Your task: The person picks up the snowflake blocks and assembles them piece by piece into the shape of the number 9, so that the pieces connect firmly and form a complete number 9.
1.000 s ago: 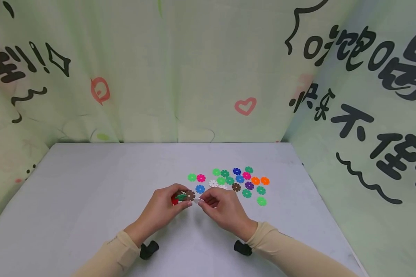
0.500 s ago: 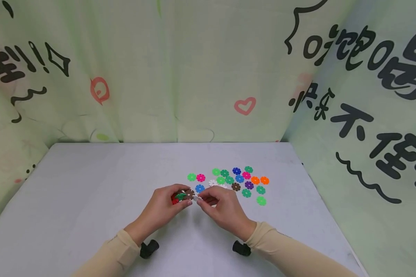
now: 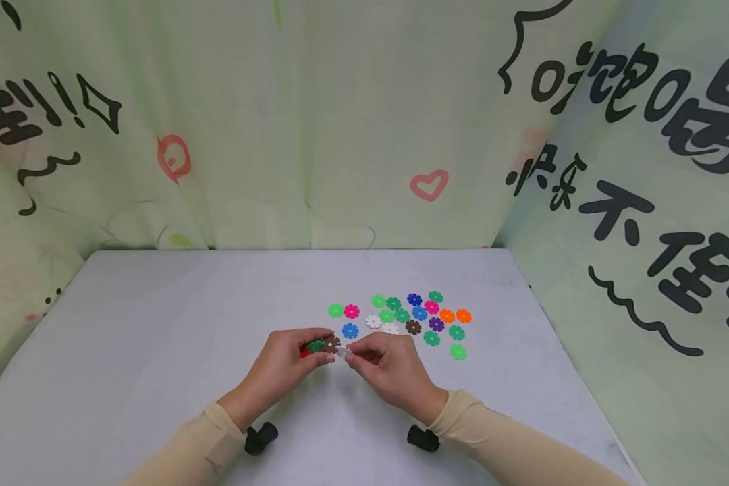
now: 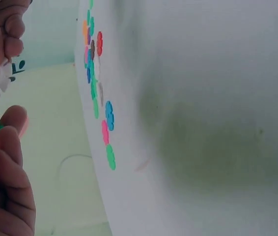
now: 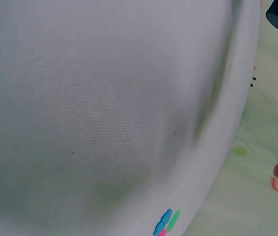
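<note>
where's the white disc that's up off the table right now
In the head view, the white disc is below centre, pinched by the right hand, just right of the brown disc in the left hand; whether the two discs are joined is unclear.

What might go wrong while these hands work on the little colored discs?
The right hand pinches the white disc by its edge above the table, so it might slip and drop. Pushing it against the brown disc may loosen the green disc and red piece gathered in the left hand. The blue disc nearest the hands might get nudged if they lower.
</note>
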`<state>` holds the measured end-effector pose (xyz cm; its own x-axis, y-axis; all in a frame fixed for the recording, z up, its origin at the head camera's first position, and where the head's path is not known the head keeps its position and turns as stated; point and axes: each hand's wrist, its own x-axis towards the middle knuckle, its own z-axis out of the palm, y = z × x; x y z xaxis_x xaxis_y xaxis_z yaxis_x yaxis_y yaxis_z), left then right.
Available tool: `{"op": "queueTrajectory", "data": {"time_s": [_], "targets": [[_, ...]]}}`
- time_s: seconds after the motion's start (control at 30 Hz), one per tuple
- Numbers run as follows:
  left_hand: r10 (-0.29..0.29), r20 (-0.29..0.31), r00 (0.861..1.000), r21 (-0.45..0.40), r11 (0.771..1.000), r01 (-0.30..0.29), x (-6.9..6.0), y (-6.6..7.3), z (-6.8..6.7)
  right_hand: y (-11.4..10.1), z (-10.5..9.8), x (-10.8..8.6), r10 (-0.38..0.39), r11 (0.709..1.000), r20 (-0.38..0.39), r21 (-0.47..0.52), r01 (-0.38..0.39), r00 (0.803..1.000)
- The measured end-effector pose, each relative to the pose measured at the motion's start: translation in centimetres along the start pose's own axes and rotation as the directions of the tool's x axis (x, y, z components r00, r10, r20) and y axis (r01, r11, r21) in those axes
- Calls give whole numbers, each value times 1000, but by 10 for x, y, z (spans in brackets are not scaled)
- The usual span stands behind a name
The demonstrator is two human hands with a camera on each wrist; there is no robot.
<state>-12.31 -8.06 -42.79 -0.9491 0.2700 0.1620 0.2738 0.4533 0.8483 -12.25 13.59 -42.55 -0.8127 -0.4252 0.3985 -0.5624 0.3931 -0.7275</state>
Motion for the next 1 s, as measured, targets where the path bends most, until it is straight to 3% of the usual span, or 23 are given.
{"op": "queueTrajectory", "data": {"time_s": [0.33,0.6,0.8,1.0], "targets": [[16,-39,999,16,1000,-15,-1,0,4,-5,5,3,11,1000,-56,-16,-12,998],[-20,-12,1000,18,1000,20,-2,-4,-3,-3,6,7,-7,999,9,-43,8,1000],[-11,20,1000,82,997,9,-1,-3,-5,3,4,4,104,994,59,6,-105,993],[23,33,999,71,997,-25,2,-4,0,5,5,6,170,985,59,26,-172,984]]}}
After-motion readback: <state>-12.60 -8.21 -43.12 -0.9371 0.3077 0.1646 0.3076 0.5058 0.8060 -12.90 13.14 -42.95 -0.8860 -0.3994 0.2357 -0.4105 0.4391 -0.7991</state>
